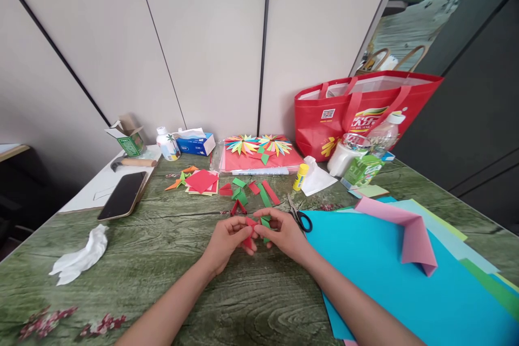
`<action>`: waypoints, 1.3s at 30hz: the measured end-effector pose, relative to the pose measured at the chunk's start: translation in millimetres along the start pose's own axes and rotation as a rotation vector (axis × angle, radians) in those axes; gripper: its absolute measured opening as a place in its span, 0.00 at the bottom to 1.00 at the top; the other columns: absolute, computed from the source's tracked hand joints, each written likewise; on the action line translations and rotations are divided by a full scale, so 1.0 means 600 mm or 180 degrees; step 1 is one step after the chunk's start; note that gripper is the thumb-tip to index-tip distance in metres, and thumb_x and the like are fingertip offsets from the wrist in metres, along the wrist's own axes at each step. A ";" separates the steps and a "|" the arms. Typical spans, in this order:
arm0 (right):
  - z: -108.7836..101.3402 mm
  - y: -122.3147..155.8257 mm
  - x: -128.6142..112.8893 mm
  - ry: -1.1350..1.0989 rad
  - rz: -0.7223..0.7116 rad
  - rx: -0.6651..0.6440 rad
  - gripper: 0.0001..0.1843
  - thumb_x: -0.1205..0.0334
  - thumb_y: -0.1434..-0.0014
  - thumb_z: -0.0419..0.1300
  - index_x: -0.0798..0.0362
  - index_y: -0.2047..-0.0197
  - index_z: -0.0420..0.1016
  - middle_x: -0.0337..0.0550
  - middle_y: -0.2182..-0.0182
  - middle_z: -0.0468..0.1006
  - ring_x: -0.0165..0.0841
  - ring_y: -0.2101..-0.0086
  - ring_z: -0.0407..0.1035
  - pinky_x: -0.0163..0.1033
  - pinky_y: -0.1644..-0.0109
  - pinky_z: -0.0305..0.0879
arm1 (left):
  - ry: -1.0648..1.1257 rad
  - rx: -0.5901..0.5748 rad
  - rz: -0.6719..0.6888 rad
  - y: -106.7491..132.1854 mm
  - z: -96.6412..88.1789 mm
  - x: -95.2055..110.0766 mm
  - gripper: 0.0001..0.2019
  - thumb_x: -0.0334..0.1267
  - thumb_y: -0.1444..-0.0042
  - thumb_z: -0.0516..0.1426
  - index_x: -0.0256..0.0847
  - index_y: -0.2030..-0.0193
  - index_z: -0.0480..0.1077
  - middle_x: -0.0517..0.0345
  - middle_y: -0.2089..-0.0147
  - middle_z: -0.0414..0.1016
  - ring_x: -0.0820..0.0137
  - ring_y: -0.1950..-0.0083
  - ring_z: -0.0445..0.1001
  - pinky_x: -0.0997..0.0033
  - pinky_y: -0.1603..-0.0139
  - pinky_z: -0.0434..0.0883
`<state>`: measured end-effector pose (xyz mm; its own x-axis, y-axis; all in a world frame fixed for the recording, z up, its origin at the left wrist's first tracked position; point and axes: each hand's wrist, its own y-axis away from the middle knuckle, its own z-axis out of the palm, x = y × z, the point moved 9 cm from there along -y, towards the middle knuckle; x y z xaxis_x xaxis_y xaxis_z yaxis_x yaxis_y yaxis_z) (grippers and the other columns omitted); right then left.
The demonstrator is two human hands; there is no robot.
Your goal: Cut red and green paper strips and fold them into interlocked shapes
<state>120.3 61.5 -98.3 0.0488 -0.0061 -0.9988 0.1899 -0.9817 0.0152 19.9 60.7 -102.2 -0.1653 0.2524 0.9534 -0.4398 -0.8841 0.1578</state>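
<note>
Over the middle of the table, my left hand (231, 238) pinches a small folded red paper piece (248, 223). Close against it, my right hand (281, 232) is closed on a folded green paper piece (265, 221), and its fingertips meet the red one. My fingers cover parts of both pieces, so whether they are joined cannot be made out. Just beyond the hands lie folded green pieces (239, 194), a red folded piece (238, 207), a green strip (266, 198) and a red strip (271, 192). Black-handled scissors (299, 216) rest beside my right hand.
Blue paper sheets (365, 259) with a folded pink strip (417, 238) cover the right side. A yellow glue stick (300, 177) stands by a white tissue (318, 175). At the back is a red bag (320, 124). A phone (122, 194) and hammer (135, 162) lie left.
</note>
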 end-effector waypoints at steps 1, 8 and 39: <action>-0.002 0.000 -0.001 -0.0031 -0.0013 0.0029 0.15 0.59 0.52 0.61 0.53 0.60 0.69 0.37 0.77 0.71 0.29 0.76 0.66 0.30 0.81 0.66 | -0.0029 0.0005 0.0015 0.000 -0.001 0.001 0.09 0.38 0.52 0.59 0.32 0.67 0.70 0.56 0.73 0.73 0.74 0.78 0.71 0.75 0.78 0.70; -0.009 -0.005 0.000 -0.0333 -0.0102 0.0114 0.20 0.60 0.54 0.62 0.52 0.56 0.65 0.39 0.69 0.70 0.30 0.71 0.68 0.36 0.72 0.71 | -0.0157 0.0104 -0.0008 -0.004 -0.010 0.000 0.09 0.38 0.53 0.59 0.33 0.67 0.72 0.56 0.73 0.71 0.76 0.78 0.69 0.79 0.82 0.65; -0.014 -0.008 0.010 -0.0479 0.0004 0.0310 0.17 0.51 0.57 0.64 0.54 0.74 0.64 0.37 0.79 0.71 0.30 0.76 0.68 0.35 0.73 0.67 | -0.0377 0.0448 0.0036 -0.005 -0.020 0.004 0.10 0.39 0.56 0.61 0.32 0.70 0.74 0.55 0.77 0.73 0.72 0.78 0.70 0.73 0.78 0.69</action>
<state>127.7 67.8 -103.8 -0.0996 -0.0287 -0.9946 0.0937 -0.9954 0.0193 10.3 68.9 -103.4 -0.0607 0.2012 0.9777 -0.3093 -0.9351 0.1733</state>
